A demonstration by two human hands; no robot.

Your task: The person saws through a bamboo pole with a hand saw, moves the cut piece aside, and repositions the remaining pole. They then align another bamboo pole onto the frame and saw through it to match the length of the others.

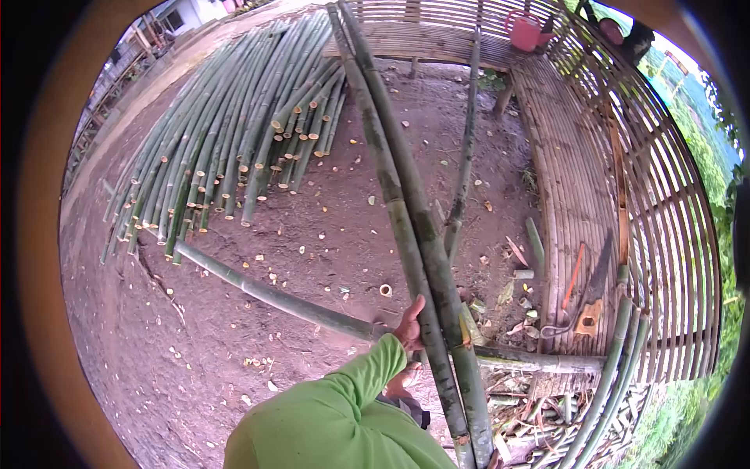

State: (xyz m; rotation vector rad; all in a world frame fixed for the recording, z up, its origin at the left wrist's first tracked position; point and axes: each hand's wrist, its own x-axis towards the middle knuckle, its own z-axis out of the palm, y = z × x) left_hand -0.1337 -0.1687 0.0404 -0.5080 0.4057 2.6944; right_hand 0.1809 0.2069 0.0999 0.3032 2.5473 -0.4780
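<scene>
Gripping 2 poles point(414, 227) near bamboo pile point(234, 133)

Bare earth point(156, 359) lies open on the left, crossed only by a long pole on the ground point(266, 291), with a free strip of dirt between the stacked bamboo pile point(226, 133) and the two held poles point(414, 227). Those poles, clasped by the left grip point(408, 327), cut the middle from top to bottom. The right is crowded: a thin leaning pole point(467, 156), the bamboo desk point(574, 180) bearing a saw point(591, 313), and a heap of offcuts point(539, 406).
</scene>
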